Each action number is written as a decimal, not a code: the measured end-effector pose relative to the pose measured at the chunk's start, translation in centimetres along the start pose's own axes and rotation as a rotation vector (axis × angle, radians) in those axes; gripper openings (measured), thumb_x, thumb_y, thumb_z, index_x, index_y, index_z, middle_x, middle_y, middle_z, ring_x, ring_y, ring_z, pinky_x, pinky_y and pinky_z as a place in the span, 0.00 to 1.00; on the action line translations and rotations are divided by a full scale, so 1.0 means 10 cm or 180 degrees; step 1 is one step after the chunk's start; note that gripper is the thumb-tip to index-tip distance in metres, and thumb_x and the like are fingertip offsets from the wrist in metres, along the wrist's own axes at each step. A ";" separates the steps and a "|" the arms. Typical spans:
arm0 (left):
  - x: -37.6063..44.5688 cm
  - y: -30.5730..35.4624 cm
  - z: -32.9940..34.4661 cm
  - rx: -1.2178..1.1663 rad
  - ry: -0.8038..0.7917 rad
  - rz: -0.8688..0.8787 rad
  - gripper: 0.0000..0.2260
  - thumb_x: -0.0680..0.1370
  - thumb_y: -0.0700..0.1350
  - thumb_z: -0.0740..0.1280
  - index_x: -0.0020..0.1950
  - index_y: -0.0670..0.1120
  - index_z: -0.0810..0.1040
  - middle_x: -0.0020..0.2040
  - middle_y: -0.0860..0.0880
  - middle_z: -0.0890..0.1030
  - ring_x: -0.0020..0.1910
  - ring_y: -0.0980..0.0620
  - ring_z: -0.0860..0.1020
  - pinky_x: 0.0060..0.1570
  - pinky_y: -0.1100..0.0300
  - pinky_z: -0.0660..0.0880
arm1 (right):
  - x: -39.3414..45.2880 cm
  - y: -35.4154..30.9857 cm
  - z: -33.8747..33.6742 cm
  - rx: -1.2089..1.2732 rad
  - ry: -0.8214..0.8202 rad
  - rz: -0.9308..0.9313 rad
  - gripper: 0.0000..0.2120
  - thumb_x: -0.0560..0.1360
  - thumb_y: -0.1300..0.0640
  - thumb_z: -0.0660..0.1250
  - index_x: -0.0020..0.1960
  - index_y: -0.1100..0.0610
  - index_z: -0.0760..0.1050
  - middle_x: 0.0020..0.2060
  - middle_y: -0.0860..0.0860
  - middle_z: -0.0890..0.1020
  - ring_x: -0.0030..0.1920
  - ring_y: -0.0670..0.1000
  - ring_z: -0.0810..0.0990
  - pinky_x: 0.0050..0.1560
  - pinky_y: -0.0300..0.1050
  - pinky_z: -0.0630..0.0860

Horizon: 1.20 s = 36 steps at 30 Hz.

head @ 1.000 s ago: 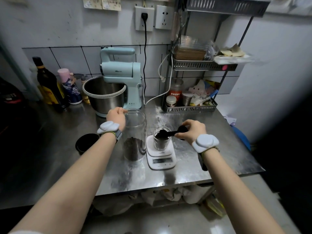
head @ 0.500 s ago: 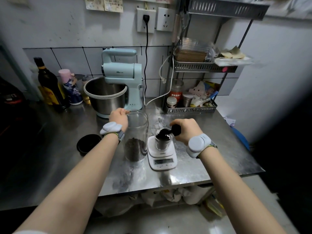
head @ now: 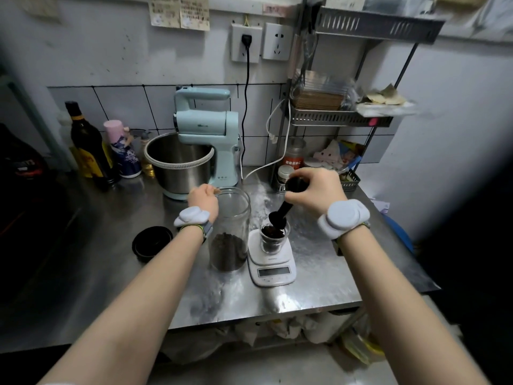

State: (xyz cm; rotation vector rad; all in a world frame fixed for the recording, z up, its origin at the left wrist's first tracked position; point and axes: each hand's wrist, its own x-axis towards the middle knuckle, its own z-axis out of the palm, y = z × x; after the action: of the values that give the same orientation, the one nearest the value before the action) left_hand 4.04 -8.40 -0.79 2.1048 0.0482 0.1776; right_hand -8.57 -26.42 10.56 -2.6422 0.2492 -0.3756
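1. Black all over, the scoop (head: 281, 215) hangs steeply tilted. Its bowl end is down at the mouth of the small glass cup (head: 273, 244), and its thick rounded handle end pokes up above the fingers.
2. The right grip (head: 315, 190) is clenched around the scoop's handle from above, with a white band on the wrist behind it.
3. The small glass cup stands upright on the platform of the white scale (head: 273, 266). Its wall is clear and its top is dark with contents. Whether the scoop's bowl touches them cannot be told.
4. The left grip (head: 202, 200) grasps the far rim of the glass jar (head: 231, 218), fingers curled at the edge.
5. The glass jar stands upright and open-topped on the tabletop (head: 319, 279), just left of the scale. Dark beans (head: 228, 254) fill only its bottom part.
6. A black lid (head: 152, 243) lies flat on the tabletop left of the jar, apart from it.
7. A pale blue stand mixer (head: 206, 129) with a steel bowl stands behind the jar, against the tiled wall.
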 end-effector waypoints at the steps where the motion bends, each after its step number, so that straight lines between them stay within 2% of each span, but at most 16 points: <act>1: -0.01 0.01 0.00 0.0007 -0.0013 0.0011 0.16 0.79 0.37 0.53 0.51 0.37 0.81 0.56 0.36 0.79 0.56 0.38 0.76 0.52 0.57 0.67 | 0.01 -0.06 -0.03 0.0060 0.0083 -0.0031 0.19 0.67 0.55 0.72 0.57 0.55 0.81 0.51 0.52 0.85 0.54 0.51 0.81 0.50 0.34 0.70; 5: 0.00 0.01 0.01 -0.0095 0.0049 0.0046 0.15 0.78 0.35 0.55 0.50 0.36 0.81 0.54 0.36 0.77 0.52 0.38 0.77 0.52 0.59 0.69 | 0.02 -0.29 -0.12 0.0357 0.0348 -0.0154 0.17 0.67 0.56 0.73 0.55 0.55 0.81 0.49 0.52 0.85 0.52 0.48 0.81 0.48 0.28 0.66; 8: -0.01 0.03 0.00 -0.0151 0.0087 0.0186 0.13 0.78 0.33 0.56 0.50 0.35 0.81 0.49 0.42 0.71 0.52 0.38 0.77 0.50 0.65 0.67 | 0.02 -0.44 -0.12 0.0561 0.0426 -0.0250 0.16 0.66 0.56 0.73 0.54 0.56 0.82 0.47 0.51 0.85 0.47 0.45 0.79 0.47 0.26 0.66; 11: -0.06 0.10 -0.02 -0.0235 0.0093 0.0374 0.14 0.76 0.28 0.55 0.51 0.33 0.80 0.49 0.43 0.66 0.54 0.38 0.75 0.48 0.73 0.61 | 0.03 -0.55 -0.12 0.0591 0.0470 -0.0336 0.13 0.67 0.57 0.73 0.51 0.57 0.82 0.44 0.52 0.85 0.43 0.44 0.76 0.45 0.26 0.64; 14: -0.07 0.10 -0.02 -0.0195 0.0019 0.0532 0.17 0.74 0.25 0.53 0.51 0.34 0.80 0.49 0.44 0.67 0.55 0.40 0.75 0.51 0.74 0.61 | 0.06 -0.59 -0.13 0.0654 0.0543 -0.0318 0.14 0.67 0.57 0.73 0.53 0.56 0.82 0.42 0.50 0.83 0.43 0.43 0.75 0.43 0.24 0.65; 16: -0.05 0.06 -0.02 -0.0111 -0.0059 0.0642 0.20 0.72 0.24 0.53 0.52 0.36 0.81 0.50 0.41 0.71 0.55 0.41 0.75 0.51 0.74 0.61 | 0.09 -0.63 -0.09 0.0712 0.0510 -0.0294 0.14 0.67 0.57 0.73 0.53 0.55 0.82 0.39 0.47 0.80 0.43 0.42 0.75 0.40 0.21 0.65; 19: -0.01 0.02 -0.02 0.0107 -0.0248 0.0768 0.25 0.67 0.23 0.52 0.51 0.39 0.82 0.54 0.38 0.74 0.57 0.43 0.74 0.52 0.71 0.64 | 0.13 -0.65 0.04 0.0715 0.0354 -0.0192 0.15 0.67 0.56 0.73 0.54 0.55 0.82 0.39 0.48 0.80 0.44 0.42 0.76 0.42 0.24 0.66; 23: 0.04 0.02 -0.06 0.0381 -0.0500 0.0952 0.27 0.64 0.24 0.53 0.49 0.45 0.83 0.54 0.41 0.76 0.58 0.41 0.73 0.61 0.52 0.70 | 0.17 -0.67 0.26 0.0607 0.0080 -0.0155 0.16 0.67 0.56 0.73 0.55 0.57 0.82 0.48 0.52 0.85 0.49 0.48 0.81 0.47 0.31 0.69; 27: 0.02 0.05 -0.10 0.0309 -0.0521 0.0961 0.24 0.65 0.24 0.54 0.49 0.43 0.82 0.56 0.40 0.77 0.58 0.42 0.74 0.59 0.55 0.71 | 0.27 -0.60 0.50 0.0418 -0.0197 -0.0047 0.22 0.67 0.51 0.74 0.58 0.58 0.80 0.53 0.54 0.84 0.56 0.52 0.81 0.57 0.40 0.74; 31: -0.01 0.08 -0.13 0.0100 -0.0641 0.1043 0.19 0.66 0.25 0.58 0.48 0.39 0.82 0.53 0.38 0.79 0.56 0.41 0.76 0.55 0.58 0.70 | 0.32 -0.53 0.73 0.0198 -0.0476 0.0078 0.21 0.67 0.52 0.74 0.58 0.57 0.79 0.53 0.54 0.84 0.56 0.52 0.80 0.54 0.39 0.74; 36: 0.01 0.05 -0.11 -0.0086 -0.0710 0.1067 0.20 0.63 0.24 0.59 0.46 0.39 0.83 0.51 0.39 0.80 0.54 0.41 0.77 0.54 0.56 0.73 | 0.36 -0.52 0.90 -0.0034 -0.0556 0.0076 0.18 0.67 0.52 0.72 0.55 0.57 0.79 0.50 0.55 0.84 0.52 0.54 0.81 0.48 0.41 0.75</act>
State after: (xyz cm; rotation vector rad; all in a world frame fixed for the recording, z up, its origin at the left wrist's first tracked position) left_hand 4.00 -7.74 0.18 2.0813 -0.4395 0.1406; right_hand -1.85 -18.95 6.08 -2.6602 0.2263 -0.1346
